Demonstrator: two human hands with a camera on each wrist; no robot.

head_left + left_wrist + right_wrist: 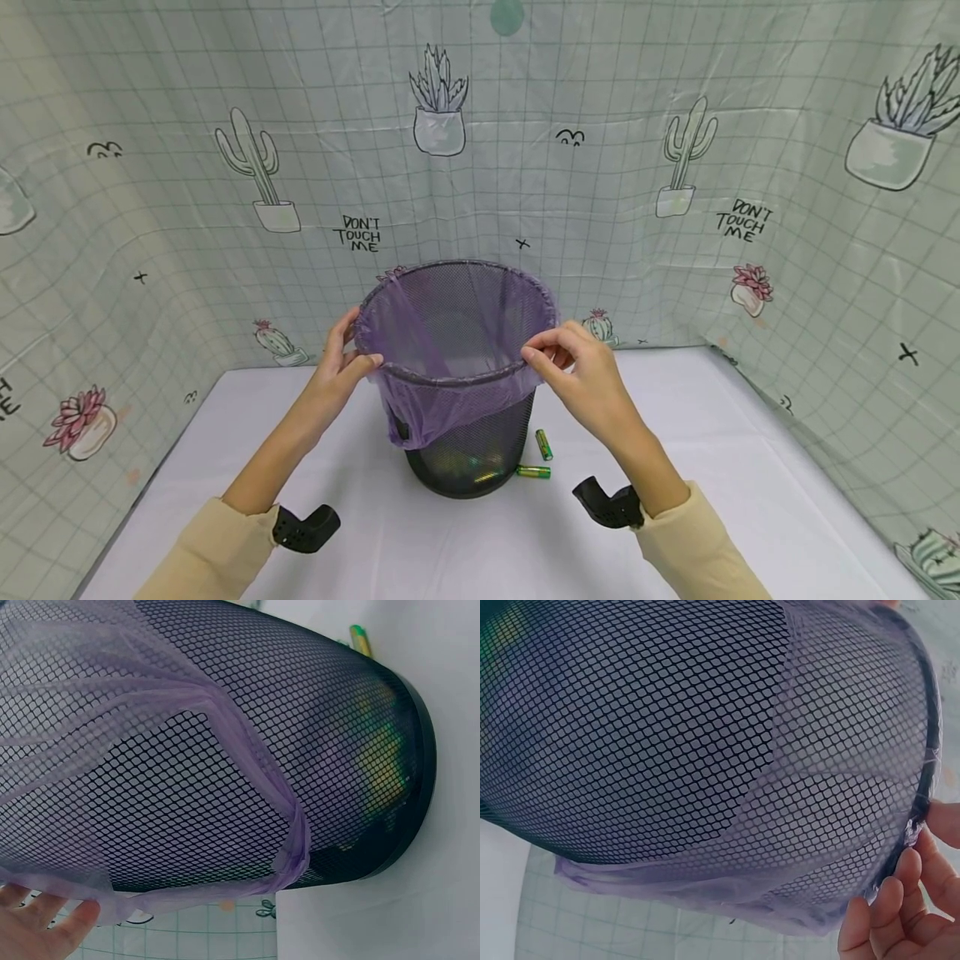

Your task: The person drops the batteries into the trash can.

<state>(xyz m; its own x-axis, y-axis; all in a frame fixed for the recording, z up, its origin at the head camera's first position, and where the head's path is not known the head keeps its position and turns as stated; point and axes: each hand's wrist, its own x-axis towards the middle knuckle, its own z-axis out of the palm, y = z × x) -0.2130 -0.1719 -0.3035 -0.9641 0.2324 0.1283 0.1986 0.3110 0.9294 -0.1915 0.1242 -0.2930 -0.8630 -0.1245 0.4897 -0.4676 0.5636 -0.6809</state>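
A black mesh trash can stands upright on the white table. Over its rim is folded a thin purple trash bag, which hangs lower outside on the left than on the right. My left hand grips the bag-covered rim at the left, thumb on top and fingers outside. At the right side of the rim, my right hand pinches the bag between thumb and fingers. The right wrist view shows those fingertips on the bag-covered rim. Blurred green and yellow things show through the mesh near the can's bottom.
Two green batteries lie on the table right of the can: one battery farther back, another battery close to the can's base. A patterned cloth hangs behind and along both sides.
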